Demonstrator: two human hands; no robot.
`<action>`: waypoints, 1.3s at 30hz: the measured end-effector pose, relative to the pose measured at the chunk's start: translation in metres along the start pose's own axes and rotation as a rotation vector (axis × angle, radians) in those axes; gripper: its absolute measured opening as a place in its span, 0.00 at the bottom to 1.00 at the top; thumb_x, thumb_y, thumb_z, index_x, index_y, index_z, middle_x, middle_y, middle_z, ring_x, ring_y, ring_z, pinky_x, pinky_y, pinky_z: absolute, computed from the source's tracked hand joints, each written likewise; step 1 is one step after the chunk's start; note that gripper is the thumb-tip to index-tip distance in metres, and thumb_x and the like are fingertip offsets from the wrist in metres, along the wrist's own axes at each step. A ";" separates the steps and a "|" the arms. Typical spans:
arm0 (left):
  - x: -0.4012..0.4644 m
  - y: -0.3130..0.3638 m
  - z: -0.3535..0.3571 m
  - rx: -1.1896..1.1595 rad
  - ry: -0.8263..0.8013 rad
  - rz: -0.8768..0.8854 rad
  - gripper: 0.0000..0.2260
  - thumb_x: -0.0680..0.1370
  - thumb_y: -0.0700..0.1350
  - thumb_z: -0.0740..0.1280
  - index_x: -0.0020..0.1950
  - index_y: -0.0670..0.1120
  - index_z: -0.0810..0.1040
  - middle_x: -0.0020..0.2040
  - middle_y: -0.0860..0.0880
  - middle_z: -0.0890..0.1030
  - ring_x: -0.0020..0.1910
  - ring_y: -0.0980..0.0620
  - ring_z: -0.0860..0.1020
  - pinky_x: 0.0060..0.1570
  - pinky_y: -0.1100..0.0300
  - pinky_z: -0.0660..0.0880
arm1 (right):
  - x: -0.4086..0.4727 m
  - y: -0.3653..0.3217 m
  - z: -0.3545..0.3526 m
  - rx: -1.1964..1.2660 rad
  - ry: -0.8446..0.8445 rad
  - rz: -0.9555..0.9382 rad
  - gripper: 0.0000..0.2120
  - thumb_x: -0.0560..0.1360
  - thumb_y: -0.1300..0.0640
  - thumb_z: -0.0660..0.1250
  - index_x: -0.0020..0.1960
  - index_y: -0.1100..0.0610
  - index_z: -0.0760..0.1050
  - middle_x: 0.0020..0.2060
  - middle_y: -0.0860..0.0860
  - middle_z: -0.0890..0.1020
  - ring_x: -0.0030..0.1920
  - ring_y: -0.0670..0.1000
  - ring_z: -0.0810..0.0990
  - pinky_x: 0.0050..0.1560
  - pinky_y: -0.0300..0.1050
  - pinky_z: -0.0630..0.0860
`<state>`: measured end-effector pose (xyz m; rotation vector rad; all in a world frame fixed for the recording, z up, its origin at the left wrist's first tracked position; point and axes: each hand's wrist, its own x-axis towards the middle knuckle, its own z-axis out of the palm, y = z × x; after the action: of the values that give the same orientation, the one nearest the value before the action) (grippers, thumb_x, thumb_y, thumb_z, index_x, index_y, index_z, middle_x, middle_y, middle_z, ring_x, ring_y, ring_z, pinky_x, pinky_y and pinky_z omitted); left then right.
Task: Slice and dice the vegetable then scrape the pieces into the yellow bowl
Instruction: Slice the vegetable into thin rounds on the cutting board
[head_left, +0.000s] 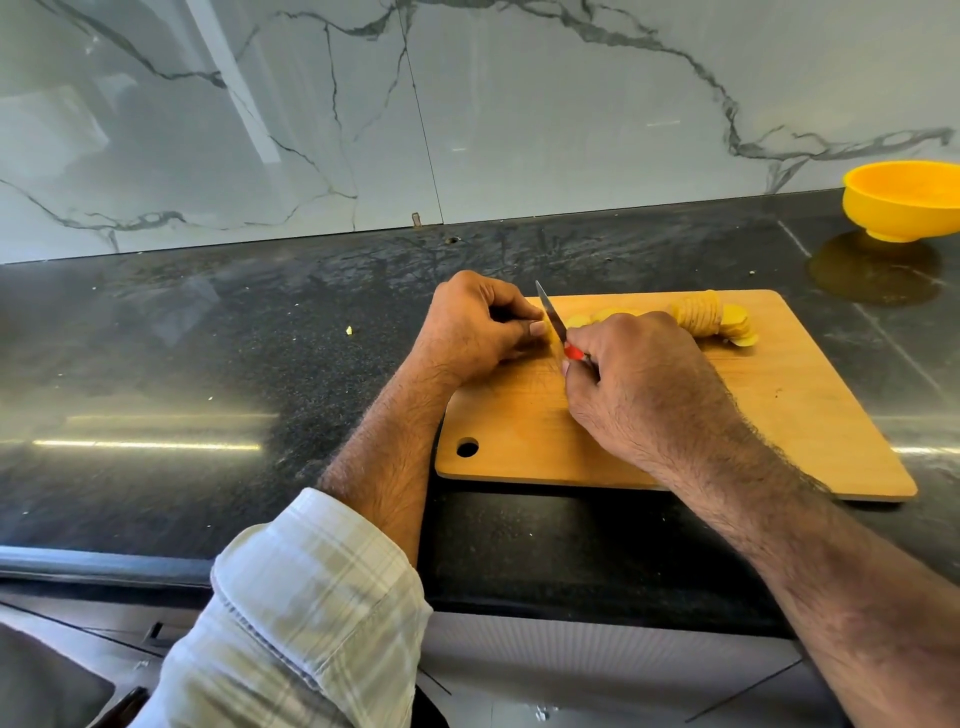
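Slicing here goes best with short, straight strokes and the left hand (475, 325) fingertips tucked back from the blade. That hand is curled at the cutting board's (779, 415) far-left corner, pinching something I can't make out. The right hand (644, 384) is wrapped tight round the red-handled knife (553, 319). Finished potato slices (711, 317) sit along the far edge; the yellow bowl (904, 200) waits well apart, at the counter's back right.
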<state>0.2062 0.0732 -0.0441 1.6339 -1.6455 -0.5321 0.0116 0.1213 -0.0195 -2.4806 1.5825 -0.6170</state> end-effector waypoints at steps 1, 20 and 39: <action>0.000 0.000 0.000 0.000 -0.004 0.010 0.04 0.74 0.46 0.80 0.48 0.50 0.88 0.48 0.55 0.87 0.46 0.58 0.85 0.46 0.61 0.84 | 0.000 0.001 0.001 -0.006 0.003 0.003 0.14 0.82 0.47 0.64 0.60 0.51 0.82 0.42 0.50 0.82 0.40 0.48 0.80 0.43 0.46 0.84; -0.003 0.001 -0.007 -0.043 -0.051 0.008 0.07 0.75 0.47 0.79 0.52 0.52 0.87 0.46 0.50 0.88 0.42 0.53 0.87 0.44 0.59 0.84 | 0.004 0.007 0.012 0.019 -0.034 0.070 0.10 0.80 0.47 0.66 0.52 0.51 0.82 0.40 0.51 0.80 0.40 0.49 0.79 0.38 0.43 0.80; -0.008 -0.003 -0.005 -0.018 -0.064 0.027 0.11 0.76 0.50 0.79 0.58 0.58 0.86 0.52 0.55 0.87 0.48 0.59 0.84 0.55 0.57 0.82 | 0.008 0.006 0.012 0.054 -0.041 0.014 0.09 0.81 0.48 0.66 0.53 0.51 0.84 0.39 0.49 0.80 0.41 0.48 0.78 0.35 0.39 0.75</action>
<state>0.2110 0.0812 -0.0447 1.5944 -1.7027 -0.5891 0.0141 0.1100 -0.0305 -2.4256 1.5456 -0.5946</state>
